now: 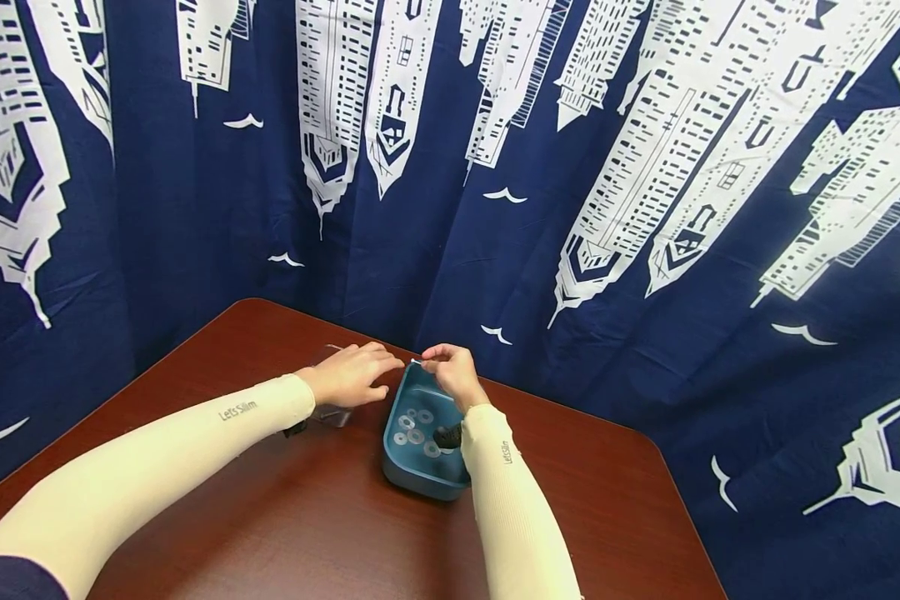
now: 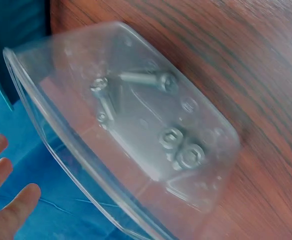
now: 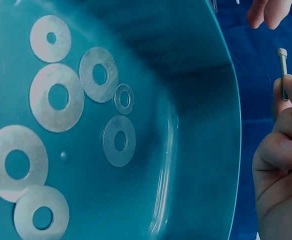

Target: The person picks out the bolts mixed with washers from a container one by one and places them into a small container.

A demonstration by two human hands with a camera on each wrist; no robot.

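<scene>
My right hand (image 1: 457, 375) pinches a small bolt (image 3: 283, 62) between thumb and fingertips, its round head sticking out past them. That hand is at the far end of a blue bin (image 1: 423, 486), with the forearm passing over the bin's right side. Flat metal washers (image 3: 41, 112) of differing sizes lie on the bin's floor. To the left, my left hand (image 1: 351, 375) spreads its fingers with nothing in them, above a clear plastic container (image 2: 118, 45). Inside that container are loose bolts (image 2: 145, 78) and two short metal pieces with hexagonal holes (image 2: 192, 156).
The bin and the container stand side by side near the far edge of a reddish-brown wooden table (image 1: 307, 517). Directly behind the table hangs a dark blue curtain (image 1: 435, 275) with white building prints.
</scene>
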